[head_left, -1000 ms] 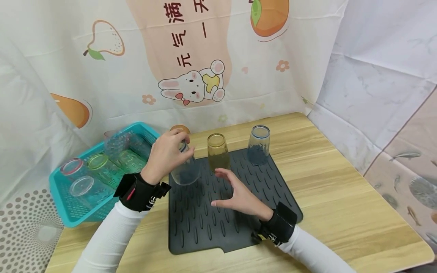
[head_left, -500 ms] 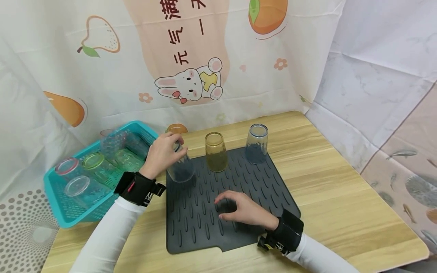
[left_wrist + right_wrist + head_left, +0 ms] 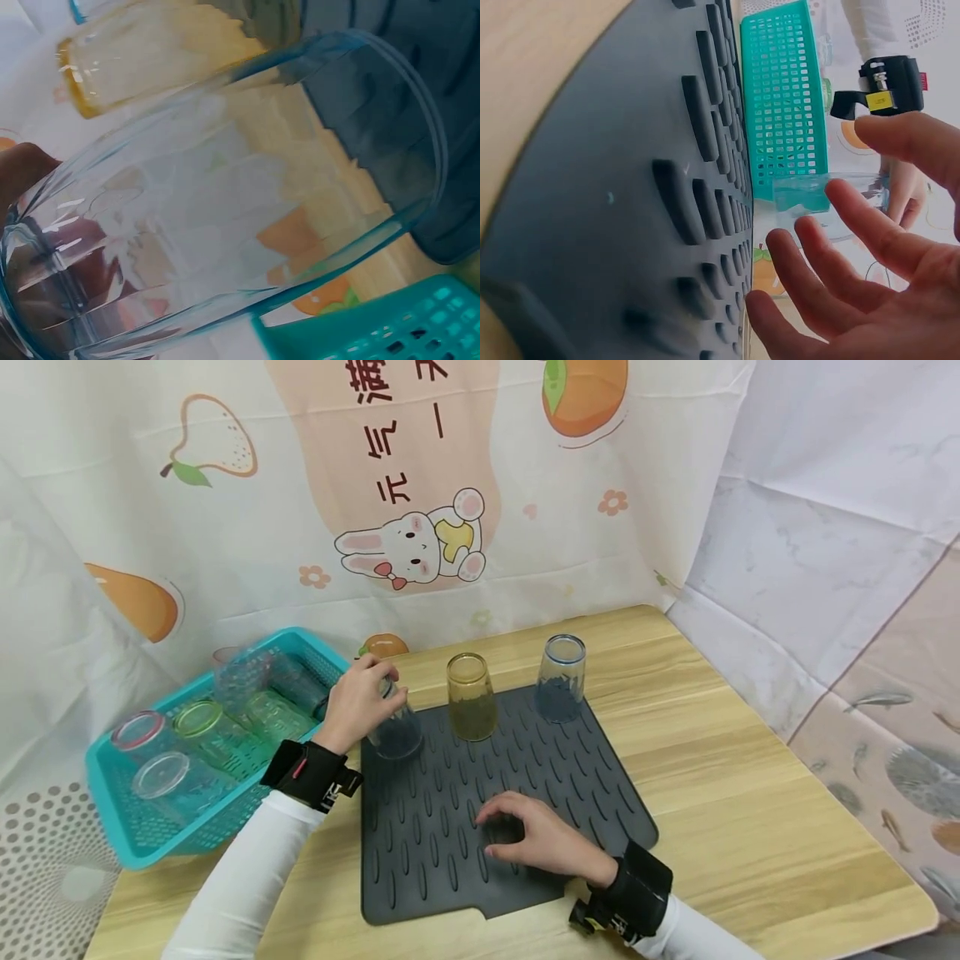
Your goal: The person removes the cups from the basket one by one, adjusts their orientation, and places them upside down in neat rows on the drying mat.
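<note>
My left hand (image 3: 360, 703) grips a clear drinking glass (image 3: 397, 737) by its base, fingers and thumb around the upper end. The glass is upside down, its rim close over the back left corner of the dark grey ribbed drying mat (image 3: 420, 860). Large in the left wrist view, the clear glass (image 3: 202, 202) has a bluish tint at its edges. My right hand (image 3: 543, 839) hovers over the middle of the mat with loosely curved fingers and nothing between them. An amber glass (image 3: 472, 706) and a blue-tinted glass (image 3: 560, 685) stand upside down along the mat's back edge.
Left of the mat, a turquoise basket (image 3: 112, 810) holds several glasses, among them a green one (image 3: 213, 735) and a pink-rimmed one (image 3: 142, 735). Beneath everything is a wooden table (image 3: 720, 760). A printed curtain (image 3: 525, 552) hangs behind.
My right hand has drawn back from near the amber glass toward the front of the mat. The left hand still grips the clear glass, now lower over the mat's back left corner.
</note>
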The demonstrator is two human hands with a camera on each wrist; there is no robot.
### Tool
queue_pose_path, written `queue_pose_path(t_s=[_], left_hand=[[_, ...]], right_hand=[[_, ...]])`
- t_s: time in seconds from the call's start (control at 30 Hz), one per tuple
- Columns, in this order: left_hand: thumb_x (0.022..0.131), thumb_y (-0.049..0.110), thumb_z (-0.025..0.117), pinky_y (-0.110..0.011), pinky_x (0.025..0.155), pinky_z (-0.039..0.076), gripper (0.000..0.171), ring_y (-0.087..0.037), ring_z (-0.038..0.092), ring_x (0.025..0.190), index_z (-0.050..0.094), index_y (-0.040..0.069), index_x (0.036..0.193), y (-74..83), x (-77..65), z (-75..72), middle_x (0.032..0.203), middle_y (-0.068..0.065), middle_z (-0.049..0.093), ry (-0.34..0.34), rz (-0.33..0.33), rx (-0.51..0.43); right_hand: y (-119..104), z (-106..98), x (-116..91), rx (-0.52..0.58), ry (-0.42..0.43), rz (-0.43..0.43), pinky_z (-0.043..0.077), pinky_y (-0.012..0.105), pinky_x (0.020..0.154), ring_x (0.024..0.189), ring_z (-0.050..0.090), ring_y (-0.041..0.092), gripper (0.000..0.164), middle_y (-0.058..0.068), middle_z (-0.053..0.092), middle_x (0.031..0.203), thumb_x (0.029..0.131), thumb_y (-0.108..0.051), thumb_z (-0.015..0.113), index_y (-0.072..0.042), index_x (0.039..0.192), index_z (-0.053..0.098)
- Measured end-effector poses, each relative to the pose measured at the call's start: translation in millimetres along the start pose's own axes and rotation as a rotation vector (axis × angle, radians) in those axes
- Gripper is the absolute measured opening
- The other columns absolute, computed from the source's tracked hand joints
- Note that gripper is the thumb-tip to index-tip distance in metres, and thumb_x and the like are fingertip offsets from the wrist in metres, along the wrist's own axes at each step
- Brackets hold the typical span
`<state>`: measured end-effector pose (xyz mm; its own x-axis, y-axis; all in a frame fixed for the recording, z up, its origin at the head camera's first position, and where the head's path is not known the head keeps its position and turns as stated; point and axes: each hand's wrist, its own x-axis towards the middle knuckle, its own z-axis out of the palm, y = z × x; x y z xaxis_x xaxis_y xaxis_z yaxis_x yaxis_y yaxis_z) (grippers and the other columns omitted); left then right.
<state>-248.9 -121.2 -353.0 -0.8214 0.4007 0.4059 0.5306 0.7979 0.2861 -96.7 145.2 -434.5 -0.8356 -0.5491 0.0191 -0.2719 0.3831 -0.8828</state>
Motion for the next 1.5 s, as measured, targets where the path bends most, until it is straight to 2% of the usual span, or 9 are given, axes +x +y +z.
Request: queue_pose_path(t_s=[0.27, 0.57, 0.87, 1.13, 1.27, 1.5], left_hand=[[0.090, 0.018, 0.069, -0.038, 0.053, 0.039, 0.014, -0.029, 0.051, 0.082, 0.066, 0.006, 0.097, -11.8, -3.7, 14.6, 0.110, -0.018, 0.056, 0.046, 0.016, 0.028], [0.088, 0.018, 0.071, -0.038, 0.050, 0.041, 0.015, -0.029, 0.051, 0.079, 0.068, 0.005, 0.093, -15.9, -1.2, 23.7, 0.107, -0.016, 0.056, 0.029, -0.007, 0.035], [0.088, 0.017, 0.071, -0.041, 0.053, 0.044, 0.014, -0.031, 0.052, 0.086, 0.067, 0.004, 0.092, -16.7, -0.2, 28.2, 0.106, -0.017, 0.056, 0.045, 0.001, 0.023], [0.091, 0.019, 0.067, -0.041, 0.054, 0.042, 0.014, -0.031, 0.051, 0.086, 0.064, 0.006, 0.095, -19.3, 2.2, 28.4, 0.104, -0.017, 0.056, 0.011, -0.012, 0.052], [0.093, 0.020, 0.065, -0.041, 0.054, 0.042, 0.015, -0.034, 0.051, 0.092, 0.063, 0.006, 0.098, -18.2, 3.4, 27.5, 0.102, -0.017, 0.056, -0.004, -0.009, 0.074], [0.088, 0.027, 0.073, -0.044, 0.059, 0.047, 0.030, -0.036, 0.054, 0.094, 0.065, 0.002, 0.103, -20.1, 2.2, 27.2, 0.106, -0.019, 0.057, -0.009, 0.009, 0.096]], right_hand=[[2, 3, -4, 0.036, 0.052, 0.035, 0.045, 0.047, 0.093, 0.110, 0.053, 0.027, 0.029, -0.001, 0.055, 0.122, 0.086, -0.017, 0.075, -0.008, 0.111, 0.065], [7, 4, -6, 0.007, 0.089, 0.029, 0.045, 0.048, 0.093, 0.112, 0.052, 0.022, 0.026, 0.006, 0.054, 0.125, 0.086, -0.020, 0.076, -0.010, 0.109, 0.066], [10, 5, -7, -0.030, 0.133, 0.020, 0.045, 0.045, 0.094, 0.117, 0.050, 0.025, 0.026, 0.012, 0.051, 0.130, 0.084, -0.015, 0.077, -0.010, 0.107, 0.066], [14, 7, -7, -0.043, 0.148, 0.009, 0.046, 0.043, 0.092, 0.113, 0.052, 0.024, 0.026, 0.011, 0.051, 0.130, 0.084, -0.015, 0.077, -0.011, 0.107, 0.066], [14, 7, -7, -0.038, 0.155, 0.015, 0.046, 0.044, 0.090, 0.111, 0.052, 0.023, 0.025, 0.011, 0.051, 0.130, 0.084, -0.015, 0.077, -0.010, 0.107, 0.066], [13, 8, -9, -0.029, 0.149, 0.033, 0.047, 0.044, 0.090, 0.110, 0.053, 0.023, 0.025, 0.011, 0.050, 0.130, 0.084, -0.015, 0.076, -0.011, 0.107, 0.066]])
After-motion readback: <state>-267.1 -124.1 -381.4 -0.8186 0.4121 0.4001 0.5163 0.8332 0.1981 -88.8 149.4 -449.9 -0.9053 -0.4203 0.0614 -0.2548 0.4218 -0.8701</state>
